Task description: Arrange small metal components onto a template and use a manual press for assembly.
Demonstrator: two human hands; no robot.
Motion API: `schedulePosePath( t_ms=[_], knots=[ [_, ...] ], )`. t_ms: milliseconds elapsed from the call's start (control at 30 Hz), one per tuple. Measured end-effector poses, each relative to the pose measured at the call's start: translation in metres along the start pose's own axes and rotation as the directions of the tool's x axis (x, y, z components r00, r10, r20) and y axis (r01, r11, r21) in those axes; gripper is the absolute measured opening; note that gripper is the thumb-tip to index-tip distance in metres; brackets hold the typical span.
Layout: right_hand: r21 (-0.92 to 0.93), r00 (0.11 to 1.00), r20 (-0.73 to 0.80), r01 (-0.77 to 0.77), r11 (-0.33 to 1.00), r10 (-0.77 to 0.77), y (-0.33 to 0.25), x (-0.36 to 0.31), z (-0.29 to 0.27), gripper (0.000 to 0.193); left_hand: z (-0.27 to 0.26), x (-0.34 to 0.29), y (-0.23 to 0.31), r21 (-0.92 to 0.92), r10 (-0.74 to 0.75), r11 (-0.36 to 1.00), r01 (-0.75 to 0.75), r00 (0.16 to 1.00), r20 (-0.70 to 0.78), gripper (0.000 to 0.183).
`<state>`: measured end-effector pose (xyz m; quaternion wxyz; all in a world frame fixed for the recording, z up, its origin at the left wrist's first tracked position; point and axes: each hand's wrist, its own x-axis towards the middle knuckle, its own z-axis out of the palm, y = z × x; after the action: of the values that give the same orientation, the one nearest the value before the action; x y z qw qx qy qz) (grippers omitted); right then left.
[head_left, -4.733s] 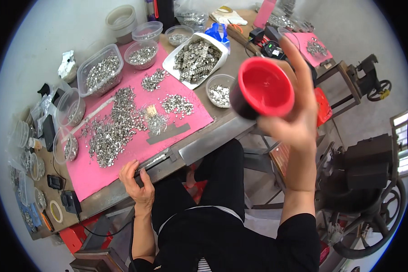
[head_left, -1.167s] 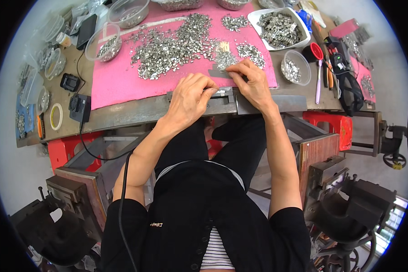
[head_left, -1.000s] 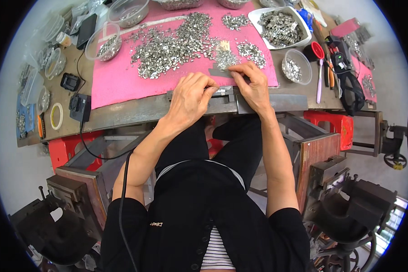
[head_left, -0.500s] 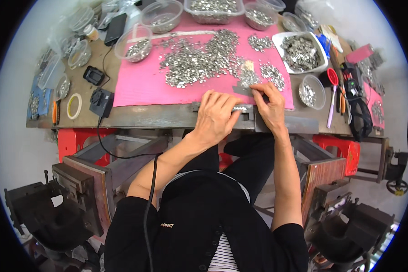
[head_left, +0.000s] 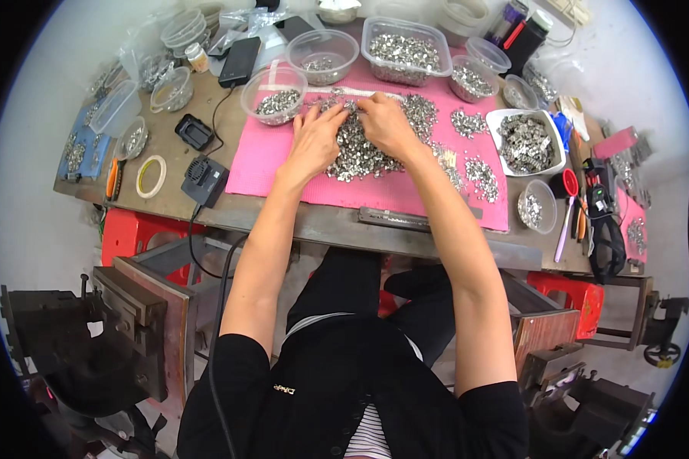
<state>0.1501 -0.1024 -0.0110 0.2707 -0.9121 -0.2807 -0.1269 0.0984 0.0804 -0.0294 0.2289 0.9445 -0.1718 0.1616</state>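
Observation:
A pile of small silvery metal pieces (head_left: pixel 356 157) spreads over a pink mat (head_left: pixel 268 164) on the bench. My left hand (head_left: pixel 312 147) lies at the pile's left side, its fingers stretched out and apart, with nothing seen in them. Over the upper part of the pile, my right hand (head_left: pixel 386 126) reaches in with fingers bent and drawn together. Its fingertips are among the pieces, so anything between them is hidden. A dark slotted metal bar (head_left: pixel 394 219) rests along the mat's front edge, partly behind my right forearm.
Clear tubs of metal pieces stand behind the mat, including a large square one (head_left: pixel 407 50). A white tray (head_left: pixel 494 122) and a round tub (head_left: pixel 547 208) are at right, beside a red-headed tool (head_left: pixel 565 185). At left are a black charger (head_left: pixel 205 180) and a tape roll (head_left: pixel 151 177).
Both hands have left the metal bar at the bench edge and moved forward and left into the pile. The view has shifted, showing more of the bench's far side.

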Motion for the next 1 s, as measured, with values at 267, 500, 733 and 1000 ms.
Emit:
schedulePosePath(
  t_ms=[267,500,733,1000],
  knots=[
    [0.071,1.000,-0.019,-0.003,0.997,0.005,-0.005,0.010,0.002,0.012,-0.011,-0.015,0.000,-0.155,0.016,0.986,-0.055,0.969,-0.245,0.027],
    [0.199,1.000,-0.030,0.005,0.980,0.001,-0.009,-0.015,-0.040,0.014,-0.008,-0.013,-0.008,-0.397,-0.187,0.915,0.075,0.950,-0.251,0.012],
    [0.239,0.976,0.193,-0.142,0.961,0.096,-0.021,-0.114,-0.093,0.014,-0.019,-0.020,0.035,-0.527,-0.189,0.848,0.056,0.961,-0.202,0.010],
    [0.202,0.979,-0.018,-0.194,0.960,0.201,-0.019,-0.151,-0.076,0.015,0.005,-0.027,0.089,-0.493,0.155,0.858,-0.141,0.988,-0.013,0.015]
  ],
)
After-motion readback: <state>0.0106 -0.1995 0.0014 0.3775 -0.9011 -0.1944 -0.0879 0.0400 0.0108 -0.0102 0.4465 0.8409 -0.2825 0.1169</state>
